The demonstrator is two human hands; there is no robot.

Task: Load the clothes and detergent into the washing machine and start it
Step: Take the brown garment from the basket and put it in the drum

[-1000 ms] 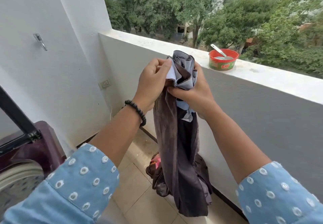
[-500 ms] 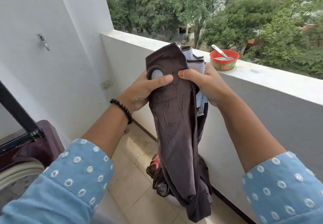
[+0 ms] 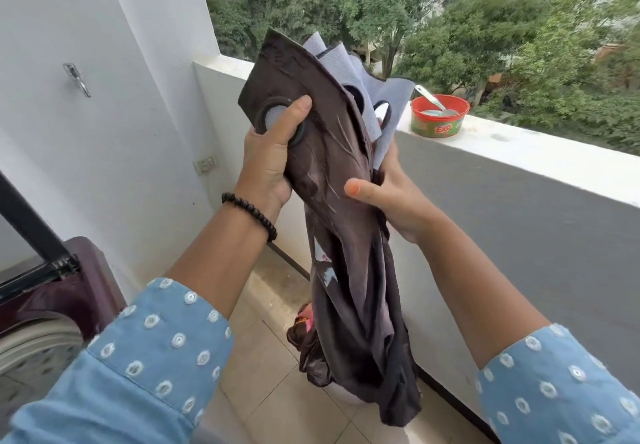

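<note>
Now right hand [image 3: 391, 198] grips curtain [image 3: 332, 180] lower.

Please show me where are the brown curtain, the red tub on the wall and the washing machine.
brown curtain [image 3: 332, 173]: head view, on the dark front fold between the hands.
red tub [image 3: 439, 125]: head view, on its labelled side wall.
washing machine [image 3: 69, 291]: head view, on its maroon top corner.

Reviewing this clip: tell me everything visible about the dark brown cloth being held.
The dark brown cloth looks like a curtain: smooth, faintly embossed fabric with black ring eyelets and a pale lining at its gathered top. It hangs vertically in folds. The left hand grips it at an eyelet; the right hand pinches it lower down. Its bottom trails onto a pile of clothes on the tiled floor.
</note>
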